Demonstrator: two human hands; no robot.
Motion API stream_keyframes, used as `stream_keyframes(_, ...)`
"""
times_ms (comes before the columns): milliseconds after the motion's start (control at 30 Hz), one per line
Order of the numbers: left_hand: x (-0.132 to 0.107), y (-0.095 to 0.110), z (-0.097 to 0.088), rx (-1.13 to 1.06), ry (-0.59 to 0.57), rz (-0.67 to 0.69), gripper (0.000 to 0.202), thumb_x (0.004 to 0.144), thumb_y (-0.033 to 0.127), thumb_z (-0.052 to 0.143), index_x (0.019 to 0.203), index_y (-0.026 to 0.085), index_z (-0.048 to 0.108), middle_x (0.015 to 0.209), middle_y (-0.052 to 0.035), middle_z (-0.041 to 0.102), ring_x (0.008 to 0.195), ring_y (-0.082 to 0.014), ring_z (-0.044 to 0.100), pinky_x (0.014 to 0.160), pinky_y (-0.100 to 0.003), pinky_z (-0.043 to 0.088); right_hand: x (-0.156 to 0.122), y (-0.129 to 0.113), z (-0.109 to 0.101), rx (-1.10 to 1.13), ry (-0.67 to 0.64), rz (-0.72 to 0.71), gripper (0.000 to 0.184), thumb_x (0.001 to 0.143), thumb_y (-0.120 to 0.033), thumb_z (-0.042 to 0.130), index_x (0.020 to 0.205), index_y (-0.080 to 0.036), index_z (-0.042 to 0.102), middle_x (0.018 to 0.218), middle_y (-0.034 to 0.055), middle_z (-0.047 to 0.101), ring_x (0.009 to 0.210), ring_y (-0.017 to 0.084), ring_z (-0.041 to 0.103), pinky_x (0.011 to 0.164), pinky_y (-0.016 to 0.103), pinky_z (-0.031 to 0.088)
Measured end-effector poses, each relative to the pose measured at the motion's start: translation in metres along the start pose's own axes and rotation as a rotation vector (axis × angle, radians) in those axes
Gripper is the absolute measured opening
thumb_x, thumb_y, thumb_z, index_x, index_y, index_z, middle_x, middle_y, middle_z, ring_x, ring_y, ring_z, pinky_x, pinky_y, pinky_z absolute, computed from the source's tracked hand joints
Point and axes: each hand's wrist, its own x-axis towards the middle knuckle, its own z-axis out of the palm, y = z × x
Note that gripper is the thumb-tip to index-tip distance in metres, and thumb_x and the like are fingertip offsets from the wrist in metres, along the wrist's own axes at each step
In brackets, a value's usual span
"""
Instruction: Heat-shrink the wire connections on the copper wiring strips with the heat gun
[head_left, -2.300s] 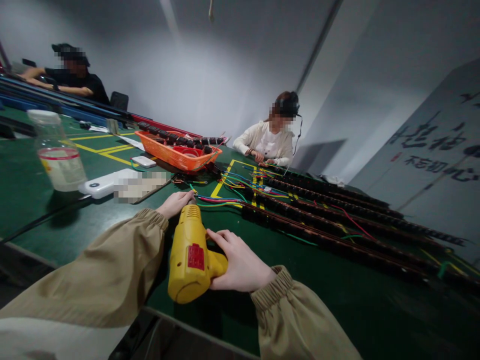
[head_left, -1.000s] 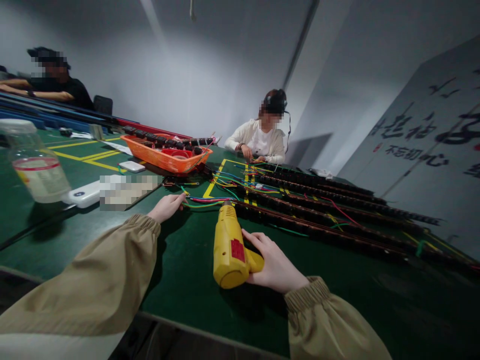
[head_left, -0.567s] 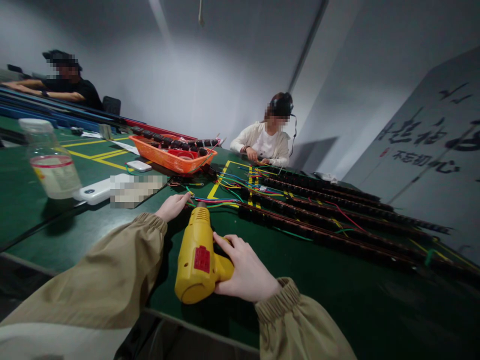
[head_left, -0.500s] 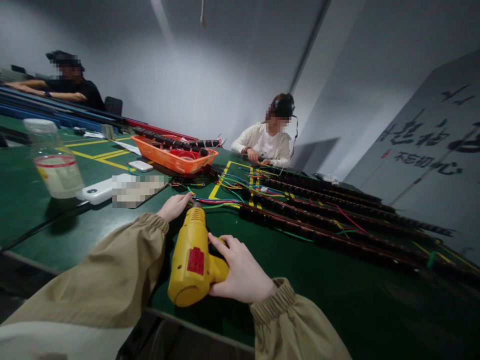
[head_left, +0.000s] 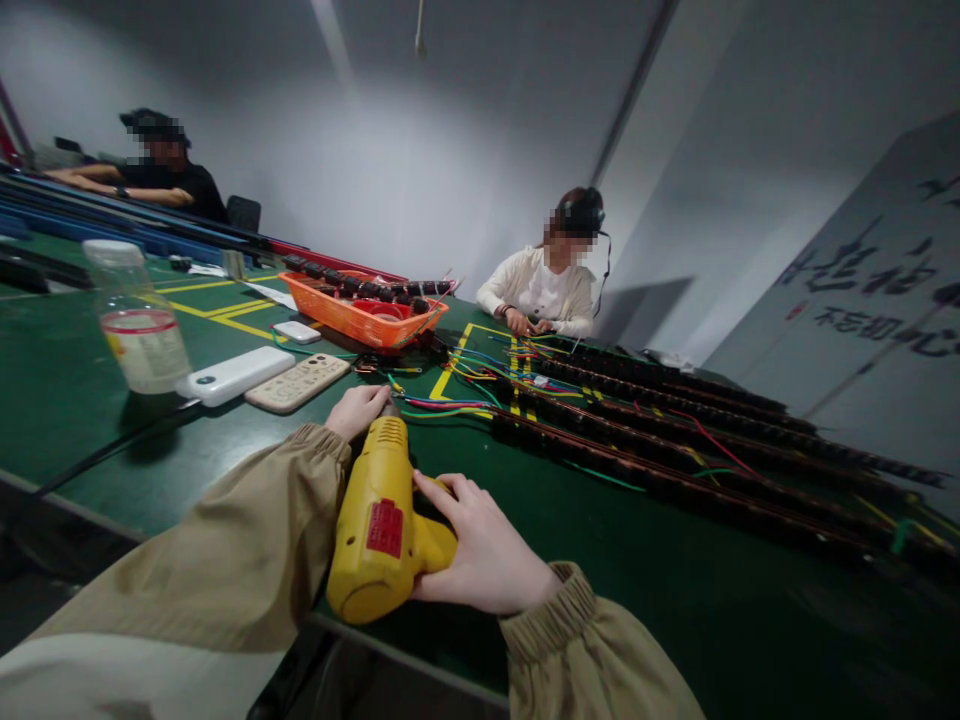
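Note:
My right hand (head_left: 476,550) grips the handle of a yellow electric drill (head_left: 379,525) that rests low over the green table (head_left: 150,460), its nose pointing away from me. My left hand (head_left: 358,408) lies just ahead of the drill's nose, fingers closed on the ends of coloured wires (head_left: 439,405). Those wires run to long black component strips (head_left: 675,470) stretching to the right. What the drill tip touches is hidden behind my left hand.
An orange basket (head_left: 352,322) of black parts sits further back. A clear bottle (head_left: 142,325), a white power bank (head_left: 236,374) and a beige remote (head_left: 298,383) lie at left. A person in white (head_left: 544,290) works at the strips; another person (head_left: 161,170) sits far left.
The drill swung right to the strips' end a second ago, then came back left behind my left hand. My left hand has stayed on the wire ends.

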Motion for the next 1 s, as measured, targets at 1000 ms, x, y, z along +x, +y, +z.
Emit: stream_keyframes(1000, -0.010, 0.012, -0.009, 0.233, -0.015, -0.087, 0.046, 0.084, 0.052, 0.031, 0.078, 0.021, 0.065, 0.088, -0.0072, 0.065, 0.085, -0.0196, 0.055, 0.062, -0.024, 0.028, -0.066, 0.060, -0.034, -0.114, 0.124, 0.270, 0.093, 0.067, -0.055, 0.072, 0.144, -0.031, 0.026, 0.132, 0.0032, 0.037, 0.118, 0.020, 0.040, 0.100, 0.033, 0.035)
